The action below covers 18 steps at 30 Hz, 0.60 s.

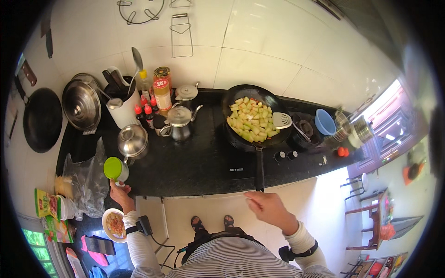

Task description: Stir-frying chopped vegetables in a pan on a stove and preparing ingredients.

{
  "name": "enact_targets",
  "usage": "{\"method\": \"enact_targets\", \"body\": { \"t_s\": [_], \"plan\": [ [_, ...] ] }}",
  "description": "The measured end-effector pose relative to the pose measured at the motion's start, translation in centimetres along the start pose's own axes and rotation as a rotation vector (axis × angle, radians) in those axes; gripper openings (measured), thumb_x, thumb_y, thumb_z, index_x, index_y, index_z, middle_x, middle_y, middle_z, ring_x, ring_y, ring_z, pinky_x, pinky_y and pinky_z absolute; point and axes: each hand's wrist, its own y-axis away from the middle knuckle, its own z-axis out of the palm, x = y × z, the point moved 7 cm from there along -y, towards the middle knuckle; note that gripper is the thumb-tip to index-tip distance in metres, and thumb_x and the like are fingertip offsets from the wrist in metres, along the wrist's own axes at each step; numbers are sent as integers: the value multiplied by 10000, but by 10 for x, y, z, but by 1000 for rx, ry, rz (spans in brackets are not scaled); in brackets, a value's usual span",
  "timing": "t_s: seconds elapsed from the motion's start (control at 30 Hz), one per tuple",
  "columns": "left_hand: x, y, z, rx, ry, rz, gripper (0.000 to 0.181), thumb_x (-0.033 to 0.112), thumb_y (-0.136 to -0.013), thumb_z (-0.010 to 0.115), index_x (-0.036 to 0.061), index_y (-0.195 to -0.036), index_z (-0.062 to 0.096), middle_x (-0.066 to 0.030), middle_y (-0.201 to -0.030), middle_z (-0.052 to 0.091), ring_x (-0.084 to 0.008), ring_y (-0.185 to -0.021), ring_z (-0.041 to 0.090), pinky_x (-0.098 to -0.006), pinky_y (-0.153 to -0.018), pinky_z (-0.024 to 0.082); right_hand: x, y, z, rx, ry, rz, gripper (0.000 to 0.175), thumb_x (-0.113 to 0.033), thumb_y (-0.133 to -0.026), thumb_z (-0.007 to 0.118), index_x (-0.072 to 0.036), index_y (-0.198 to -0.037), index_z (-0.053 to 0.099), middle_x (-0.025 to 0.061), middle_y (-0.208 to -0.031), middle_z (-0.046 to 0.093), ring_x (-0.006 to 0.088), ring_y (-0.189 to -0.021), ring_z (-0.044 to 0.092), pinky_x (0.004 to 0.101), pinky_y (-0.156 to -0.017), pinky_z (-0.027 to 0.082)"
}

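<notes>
My left hand (121, 197) grips the handle of a small white container with a green lid (113, 168) at the left part of the black counter. My right hand (269, 209) is in the air before the counter edge, just below the end of the wok handle (259, 170). Its fingers are curled together, and nothing shows in them. On the stove sits a black wok (239, 91) with diced pale green vegetable pieces (248, 128). A small white patch lies on the pieces. The white slotted head of a spatula (282, 120) rests at the wok's right rim.
Left of the wok stand metal pots (179, 120), a lidded metal bowl (132, 140), seasoning bottles (162, 95) and a white utensil holder (123, 111). A plastic bag (87, 180) and a bowl of food (114, 225) lie nearer me. Right are stove knobs (280, 156) and a blue bowl (325, 121).
</notes>
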Motion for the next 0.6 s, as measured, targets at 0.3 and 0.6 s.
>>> {"method": "enact_targets", "body": {
  "t_s": [0.3,0.6],
  "plan": [
    [4,61,16,76,19,198,410,363,-909,612,15,-1126,610,-125,-968,631,-198,-707,648,-283,-578,530,199,93,-87,345,-45,461,151,-60,-919,619,36,-1020,680,125,-696,659,130,-585,604,272,-543,481],
    [-61,316,130,-778,-90,-355,383,320,-956,602,0,-1166,596,-163,-1061,688,-259,-719,697,-367,-582,594,444,58,-221,370,348,395,213,-35,-828,630,14,-1029,682,205,-874,668,367,-806,656,402,-735,519]
  ]
}}
